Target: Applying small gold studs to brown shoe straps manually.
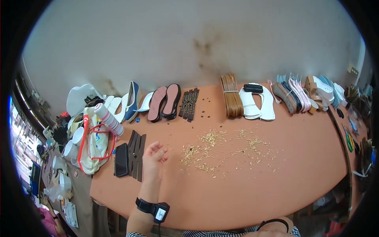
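My left hand [155,154] is raised over the left part of the table, its fingers curled in toward the thumb. Whatever it may hold is too small to make out. Just left of it lie dark brown strips [136,152] and a black phone [121,160]. To its right, small gold-coloured pieces [213,138] are scattered over the brown tabletop [237,197]. My right hand [272,226] shows only in part at the lower edge, by a black wristband, and its fingers are hidden. Farther back lies a set of dark strips with gold studs [189,103].
Along the wall stand pink insoles with black edges [166,100], a bundle of brown strips [232,96], white sole-shaped sheets [260,104] and several shoe soles [296,94]. A bag [94,146], a spray can [108,118] and white cups [71,150] crowd the left. Scissors [349,141] lie far right.
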Tool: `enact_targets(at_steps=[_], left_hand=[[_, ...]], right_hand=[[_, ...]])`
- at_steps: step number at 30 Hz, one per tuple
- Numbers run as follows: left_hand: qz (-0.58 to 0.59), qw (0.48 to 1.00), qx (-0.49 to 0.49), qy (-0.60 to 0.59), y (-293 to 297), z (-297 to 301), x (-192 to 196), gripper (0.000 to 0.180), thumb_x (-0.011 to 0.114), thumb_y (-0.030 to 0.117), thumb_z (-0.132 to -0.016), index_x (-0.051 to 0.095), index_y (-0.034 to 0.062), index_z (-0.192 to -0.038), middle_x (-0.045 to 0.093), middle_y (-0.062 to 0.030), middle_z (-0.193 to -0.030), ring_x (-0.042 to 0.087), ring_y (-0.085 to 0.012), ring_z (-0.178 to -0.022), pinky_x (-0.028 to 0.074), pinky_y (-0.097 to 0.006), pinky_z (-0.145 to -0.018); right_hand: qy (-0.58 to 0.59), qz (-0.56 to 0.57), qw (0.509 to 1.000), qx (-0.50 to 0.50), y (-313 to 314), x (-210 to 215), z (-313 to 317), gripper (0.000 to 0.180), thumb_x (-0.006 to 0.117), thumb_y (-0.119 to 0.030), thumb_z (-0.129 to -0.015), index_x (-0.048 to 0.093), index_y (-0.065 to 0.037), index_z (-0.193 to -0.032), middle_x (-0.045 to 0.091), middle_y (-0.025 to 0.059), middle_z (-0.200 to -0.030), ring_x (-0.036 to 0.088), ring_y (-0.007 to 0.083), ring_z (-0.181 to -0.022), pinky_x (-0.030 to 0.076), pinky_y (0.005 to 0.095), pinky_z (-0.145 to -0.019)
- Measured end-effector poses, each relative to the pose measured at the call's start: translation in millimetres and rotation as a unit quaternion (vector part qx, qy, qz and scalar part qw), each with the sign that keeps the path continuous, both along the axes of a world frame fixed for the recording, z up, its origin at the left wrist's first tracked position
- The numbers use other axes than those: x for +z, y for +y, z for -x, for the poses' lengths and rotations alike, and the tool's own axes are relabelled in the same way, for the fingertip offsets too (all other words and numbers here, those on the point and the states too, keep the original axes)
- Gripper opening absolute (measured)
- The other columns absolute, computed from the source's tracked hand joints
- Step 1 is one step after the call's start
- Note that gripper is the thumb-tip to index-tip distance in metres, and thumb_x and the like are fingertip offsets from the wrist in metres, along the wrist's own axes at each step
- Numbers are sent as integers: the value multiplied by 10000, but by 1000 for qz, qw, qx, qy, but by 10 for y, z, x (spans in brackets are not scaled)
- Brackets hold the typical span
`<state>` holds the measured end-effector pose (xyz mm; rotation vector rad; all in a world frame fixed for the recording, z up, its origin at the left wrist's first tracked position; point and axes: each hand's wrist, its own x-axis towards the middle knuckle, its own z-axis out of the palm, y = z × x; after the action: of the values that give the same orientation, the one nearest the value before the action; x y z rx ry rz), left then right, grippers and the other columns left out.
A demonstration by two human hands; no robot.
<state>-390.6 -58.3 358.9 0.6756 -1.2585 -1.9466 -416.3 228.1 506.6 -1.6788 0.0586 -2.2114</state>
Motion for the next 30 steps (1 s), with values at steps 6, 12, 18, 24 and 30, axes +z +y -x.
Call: enact_targets(at_steps=[6,12,18,24,30], left_hand=[[-54,998,19,35,153,-356,-227,277,544,-28,-780,460,37,-1036,504,-61,-956,563,-177,-800,457,-250,-593],[-68,996,48,20,249,-565,-352,243,517,-31,-782,466,51,-1005,514,-47,-896,550,-161,-743,444,-246,-585],[-82,995,51,17,330,-573,-403,217,509,-29,-790,465,53,-986,520,-40,-864,547,-155,-714,439,-244,-564],[-55,997,55,26,355,-551,-621,228,492,-50,-798,446,10,-1013,514,-71,-854,549,-150,-679,448,-222,-530],[-51,997,59,24,344,-563,-652,235,503,-44,-802,441,2,-1024,507,-70,-842,544,-145,-643,442,-215,-502]], right_hand=[[47,-18,999,6,262,111,-361,92,559,-44,-814,610,19,-856,535,144,-716,471,194,-518,375,294,-451],[72,39,996,15,422,159,-661,107,588,-39,-792,604,18,-881,533,153,-713,467,199,-515,366,292,-442],[103,37,994,13,545,225,-773,118,595,-32,-786,599,14,-896,532,152,-704,469,199,-514,362,289,-438],[117,19,993,4,603,302,-870,130,584,-9,-788,594,7,-916,531,148,-700,466,194,-512,361,289,-437],[120,47,992,-4,565,238,-970,156,540,32,-788,595,-4,-929,534,150,-709,463,192,-507,363,293,-435]])
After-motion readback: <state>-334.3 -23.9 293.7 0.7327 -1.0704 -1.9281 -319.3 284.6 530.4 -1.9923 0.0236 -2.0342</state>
